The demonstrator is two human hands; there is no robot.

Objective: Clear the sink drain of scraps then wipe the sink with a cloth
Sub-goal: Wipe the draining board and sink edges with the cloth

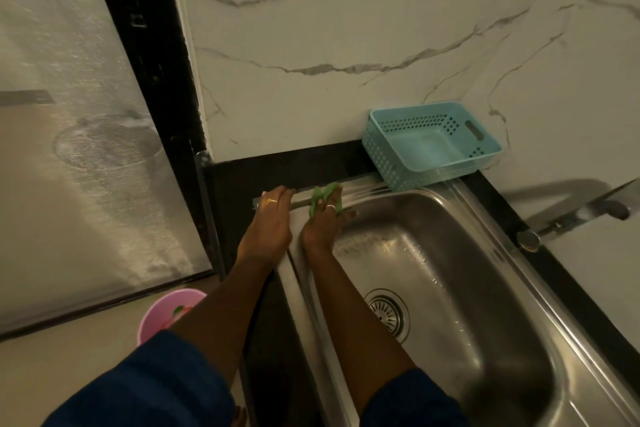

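A stainless steel sink (485, 350) fills the lower right, with a round drain strainer (387, 313) in its floor; I see no scraps on the strainer. My right hand (323, 218) presses a green cloth (317, 199) against the sink's far left corner, on the rim. My left hand (268, 222) lies flat on the sink's left rim beside it, fingers reaching the far edge, holding nothing. Both hands wear a ring.
A light blue perforated basket (433, 144) stands on the black counter behind the sink. A tap (575, 215) juts from the marble wall at right. A pink bucket (166, 314) sits on the floor at lower left, beside a frosted glass door (86, 149).
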